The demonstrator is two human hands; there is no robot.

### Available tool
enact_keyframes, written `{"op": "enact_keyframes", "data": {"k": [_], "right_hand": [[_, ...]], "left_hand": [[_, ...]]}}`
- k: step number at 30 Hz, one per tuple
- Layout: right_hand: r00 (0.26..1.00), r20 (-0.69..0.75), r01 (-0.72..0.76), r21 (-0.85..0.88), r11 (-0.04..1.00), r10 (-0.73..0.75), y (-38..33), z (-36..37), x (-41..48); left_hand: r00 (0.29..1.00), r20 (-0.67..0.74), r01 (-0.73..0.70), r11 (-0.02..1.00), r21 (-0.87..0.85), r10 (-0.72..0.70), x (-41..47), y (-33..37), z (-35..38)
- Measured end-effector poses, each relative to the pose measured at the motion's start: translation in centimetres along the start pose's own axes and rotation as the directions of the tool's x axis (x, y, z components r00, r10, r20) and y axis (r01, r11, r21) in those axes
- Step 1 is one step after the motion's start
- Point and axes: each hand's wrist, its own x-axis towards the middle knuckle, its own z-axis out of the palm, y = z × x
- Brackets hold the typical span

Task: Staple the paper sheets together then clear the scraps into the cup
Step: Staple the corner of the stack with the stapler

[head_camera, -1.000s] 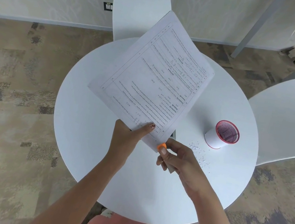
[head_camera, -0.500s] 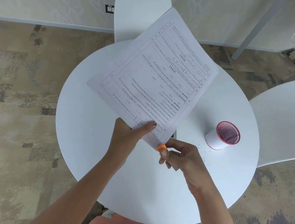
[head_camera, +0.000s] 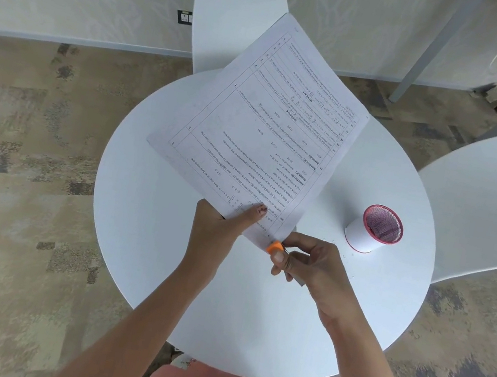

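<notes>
Your right hand (head_camera: 319, 267) curls round the stapler (head_camera: 275, 247), thumb pressed by its orange tip, which sits at the near corner of the paper sheets (head_camera: 263, 117). Your left hand (head_camera: 220, 230) pinches the same near edge just beside it, thumb on top, holding the sheets tilted up over the round white table (head_camera: 162, 256). To the right, the red-rimmed cup (head_camera: 372, 230) stands on the table, a few tiny scraps (head_camera: 343, 256) near its base. Beyond are the right chair (head_camera: 483, 203) and the far chair (head_camera: 229, 25).
</notes>
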Motion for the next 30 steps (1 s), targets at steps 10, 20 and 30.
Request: {"op": "enact_keyframes", "data": {"k": [10,20,30], "right_hand": [[0.992,-0.098,0.069,-0.091,0.993,-0.078,-0.1,0.5,0.1],[0.989,-0.116,0.075,-0.122,0.99,-0.089,-0.1,0.5,0.4],[0.987,-0.118,0.094,-0.122,0.988,-0.108,-0.2,0.4,0.8]], "left_hand": [[0.998,-0.055,-0.006,1.0,-0.022,0.005,-0.2,0.4,0.5],[0.997,-0.07,0.007,0.999,-0.04,-0.01,-0.3,0.9,0.9],[0.997,-0.071,0.001,1.0,-0.027,-0.003,0.0,1.1,1.0]]}}
